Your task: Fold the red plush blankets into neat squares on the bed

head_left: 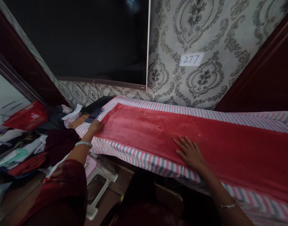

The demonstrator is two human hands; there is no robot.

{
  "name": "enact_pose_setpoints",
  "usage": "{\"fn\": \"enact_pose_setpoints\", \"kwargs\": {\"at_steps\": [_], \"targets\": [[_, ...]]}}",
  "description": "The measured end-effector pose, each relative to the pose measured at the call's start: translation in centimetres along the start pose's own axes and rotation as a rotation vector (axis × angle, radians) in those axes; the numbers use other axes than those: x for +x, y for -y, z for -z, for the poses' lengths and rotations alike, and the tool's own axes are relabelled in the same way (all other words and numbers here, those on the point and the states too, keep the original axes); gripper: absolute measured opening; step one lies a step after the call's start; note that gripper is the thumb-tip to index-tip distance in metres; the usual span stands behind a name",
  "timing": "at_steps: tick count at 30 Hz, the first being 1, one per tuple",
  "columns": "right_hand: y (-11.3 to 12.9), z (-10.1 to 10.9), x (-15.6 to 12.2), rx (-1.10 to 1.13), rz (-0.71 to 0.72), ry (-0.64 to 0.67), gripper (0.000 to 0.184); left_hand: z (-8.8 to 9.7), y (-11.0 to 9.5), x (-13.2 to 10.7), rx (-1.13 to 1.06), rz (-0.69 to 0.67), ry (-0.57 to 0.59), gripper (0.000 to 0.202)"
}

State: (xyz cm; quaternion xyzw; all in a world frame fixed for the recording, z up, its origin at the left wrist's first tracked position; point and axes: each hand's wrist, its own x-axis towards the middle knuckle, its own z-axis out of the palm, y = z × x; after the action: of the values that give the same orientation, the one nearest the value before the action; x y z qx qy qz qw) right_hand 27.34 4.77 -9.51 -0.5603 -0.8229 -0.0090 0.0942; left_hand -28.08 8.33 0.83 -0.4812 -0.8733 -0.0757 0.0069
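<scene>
A long red plush cloth [144, 125] lies flat and folded into a strip. Beneath it, a pink, grey and white striped sheet [132, 153] covers the long surface and hangs over its front edge. At the left end of the strip, my left hand [96, 126] is closed on the edge of the red cloth; its fingertips are partly hidden. My right hand [190, 153] rests palm down with fingers spread on the red cloth, near its front edge.
Behind stand a large dark television [94, 40] and a patterned wall with a paper [191, 59] marked 277. On the left lie piled clothes [28, 153] and a red bag [28, 116]. A pale plastic stool [100, 175] stands below the left end. A dark flat item [92, 116] lies beyond my left hand.
</scene>
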Motion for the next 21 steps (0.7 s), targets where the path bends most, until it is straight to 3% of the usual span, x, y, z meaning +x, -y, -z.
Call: {"fn": "enact_pose_setpoints", "kwargs": {"at_steps": [5,10,13,17,21], "targets": [[0.0,-0.1,0.0,0.001,0.002,-0.001,0.057,-1.0,-0.1,-1.7,0.06,0.018,-0.012,0.045],[-0.4,0.2,0.2,0.046,0.015,0.002,0.056,0.2,0.0,-1.4,0.09,-0.008,0.022,0.036],[-1.7,1.3,1.2,0.102,0.036,-0.045,0.056,1.0,-0.7,-1.3,0.107,-0.034,-0.02,0.039],[-4.6,3.1,3.1,0.03,-0.091,-0.214,0.059,0.8,-4.2,-1.0,0.104,-0.197,-0.13,0.049],[-7.2,2.6,3.9,-0.104,-0.241,-0.221,0.059,-0.6,-10.2,0.5,0.085,-0.429,-0.074,0.057]]}}
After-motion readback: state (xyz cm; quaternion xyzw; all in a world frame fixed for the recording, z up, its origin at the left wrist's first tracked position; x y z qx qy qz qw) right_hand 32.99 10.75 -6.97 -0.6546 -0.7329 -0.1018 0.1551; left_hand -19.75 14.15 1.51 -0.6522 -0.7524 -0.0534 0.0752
